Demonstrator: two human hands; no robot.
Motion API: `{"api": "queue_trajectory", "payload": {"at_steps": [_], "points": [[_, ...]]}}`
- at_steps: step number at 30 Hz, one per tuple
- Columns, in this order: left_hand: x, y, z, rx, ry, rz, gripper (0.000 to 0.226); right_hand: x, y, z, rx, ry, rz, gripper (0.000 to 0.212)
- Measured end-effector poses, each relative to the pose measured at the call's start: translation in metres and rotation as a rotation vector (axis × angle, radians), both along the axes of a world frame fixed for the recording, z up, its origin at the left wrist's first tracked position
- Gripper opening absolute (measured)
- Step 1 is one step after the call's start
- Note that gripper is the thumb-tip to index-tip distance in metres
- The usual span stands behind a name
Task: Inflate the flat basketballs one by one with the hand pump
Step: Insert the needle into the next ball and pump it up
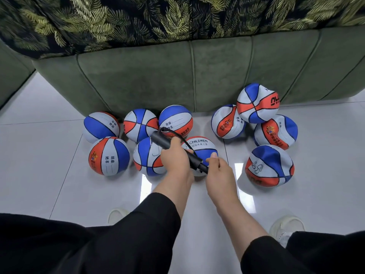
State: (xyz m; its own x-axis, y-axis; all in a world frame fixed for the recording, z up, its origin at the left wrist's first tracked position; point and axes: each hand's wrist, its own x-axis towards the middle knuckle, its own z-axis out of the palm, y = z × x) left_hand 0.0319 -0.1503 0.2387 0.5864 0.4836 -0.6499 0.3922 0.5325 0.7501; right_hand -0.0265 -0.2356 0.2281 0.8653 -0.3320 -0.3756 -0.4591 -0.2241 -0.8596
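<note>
A: Head view, go. Hands?

B: Left hand [173, 155] wraps the barrel of the black hand pump [178, 153], fingers curled round it, thumb on top. Right hand [218, 167] grips the pump's lower end, the handle end; fingers bent, thumb tip up against the ball behind it. Can't tell how tight.

A: Pump position?

B: Tilted, running from upper left down to lower right, held over the balls. A thin black hose [173, 133] loops off its upper end. Where the hose tip ends, can't tell.

A: Balls?

B: Ten on the white tiled floor [49, 155], all blue, white and orange. Ball with CHILDREN lettering [201, 147] sits right under the pump, partly hidden by both hands. Left of it a round cluster: two in front [109, 156] [147, 157], three behind [100, 126] [140, 127] [175, 120], touching each other.

A: Flat ones?

B: Right group looks dented and creased: one [227, 121] near the sofa, one [257, 102] stacked on top, leaning on the sofa, one [276, 131] below it, one [269, 166] nearest the person.

A: Background?

B: Green quilted sofa [177, 76] behind the balls, leaf-print fabric [177, 16] draped over it. Black sleeves [150, 224], two pale shoes [287, 226] at the bottom.
</note>
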Motion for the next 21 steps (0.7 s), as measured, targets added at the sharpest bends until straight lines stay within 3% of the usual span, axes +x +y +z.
{"api": "queue_trajectory", "payload": {"at_steps": [7,16,21], "points": [[0.018,0.030,-0.008,0.023,0.016,0.084,0.017,-0.006,-0.016,-0.007,-0.055,0.015,-0.005,0.050],[-0.008,-0.007,-0.004,0.025,0.000,0.075,0.010,0.000,-0.001,-0.002,-0.050,-0.022,0.009,0.045],[-0.016,-0.017,-0.001,0.021,-0.023,0.056,0.017,0.001,0.003,-0.003,0.004,-0.011,-0.017,0.036]]}}
